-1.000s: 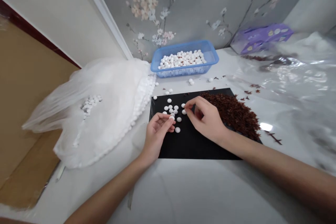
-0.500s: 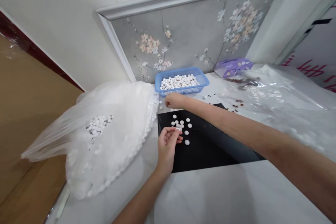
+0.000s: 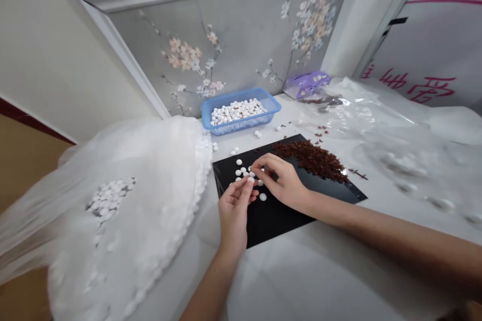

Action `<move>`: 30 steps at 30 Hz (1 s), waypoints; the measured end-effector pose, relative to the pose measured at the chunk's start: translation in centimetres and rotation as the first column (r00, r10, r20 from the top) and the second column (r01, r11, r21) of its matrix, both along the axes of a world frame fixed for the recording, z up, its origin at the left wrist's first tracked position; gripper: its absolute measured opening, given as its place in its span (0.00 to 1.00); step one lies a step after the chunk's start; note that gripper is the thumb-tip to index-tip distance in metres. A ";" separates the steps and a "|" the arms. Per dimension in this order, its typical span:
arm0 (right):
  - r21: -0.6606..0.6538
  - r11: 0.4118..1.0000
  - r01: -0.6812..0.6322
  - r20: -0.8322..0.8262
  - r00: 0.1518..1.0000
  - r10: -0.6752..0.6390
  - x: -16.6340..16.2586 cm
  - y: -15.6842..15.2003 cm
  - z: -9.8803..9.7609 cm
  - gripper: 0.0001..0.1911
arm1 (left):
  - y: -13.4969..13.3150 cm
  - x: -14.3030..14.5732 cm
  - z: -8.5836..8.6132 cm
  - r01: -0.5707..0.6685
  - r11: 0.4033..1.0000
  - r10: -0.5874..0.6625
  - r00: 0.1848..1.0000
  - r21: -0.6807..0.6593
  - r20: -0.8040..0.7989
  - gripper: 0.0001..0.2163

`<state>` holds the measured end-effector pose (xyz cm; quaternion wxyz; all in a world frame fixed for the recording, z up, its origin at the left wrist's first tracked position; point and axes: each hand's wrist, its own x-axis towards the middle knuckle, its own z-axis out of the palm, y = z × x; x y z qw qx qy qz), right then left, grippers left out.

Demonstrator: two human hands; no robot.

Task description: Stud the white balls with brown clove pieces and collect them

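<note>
Between the thumb and fingers of my left hand [image 3: 233, 213] is a small round white piece [image 3: 251, 179], like a button or bead. My right hand [image 3: 284, 183] is closed in a pinch just right of it, fingertips almost at the white piece. What those fingertips hold, if anything, is too small to make out. Both hands are over a black sheet [image 3: 278, 220], where several loose white discs [image 3: 262, 197] lie around and under the fingers. A heap of small dark brown star-like bits [image 3: 316, 159] covers the sheet's far right part.
A blue plastic basket [image 3: 271, 115] full of white pieces stands against the wall. At left, a big white translucent bag [image 3: 161, 185] holds more of them. Clear plastic bags [image 3: 361, 110] and a purple packet [image 3: 307, 84] lie on the right. Stray pieces dot the white table [image 3: 286, 271].
My right hand has come back from beside the blue basket to my left hand, uncovering the brown heap. My left hand still pinches a white piece. The view has shifted right.
</note>
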<state>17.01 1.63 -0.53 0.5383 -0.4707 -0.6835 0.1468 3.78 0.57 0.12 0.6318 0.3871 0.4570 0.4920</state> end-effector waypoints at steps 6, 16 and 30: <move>-0.002 1.000 -0.031 -0.012 0.999 0.031 0.2 -0.9 -0.6 0.03 | 0.2 0.1 0.2 0.044 0.999 -0.043 0.999 -0.032 0.032 0.09; 0.001 0.997 -0.075 0.015 0.997 0.075 0.6 -0.9 -0.6 0.04 | 0.3 0.0 0.1 0.066 0.997 -0.065 0.997 -0.031 0.034 0.08; -0.002 0.997 -0.083 -0.042 0.996 0.083 0.3 -0.9 -0.4 0.04 | 0.4 0.1 0.4 0.113 0.993 -0.112 0.993 -0.028 0.041 0.08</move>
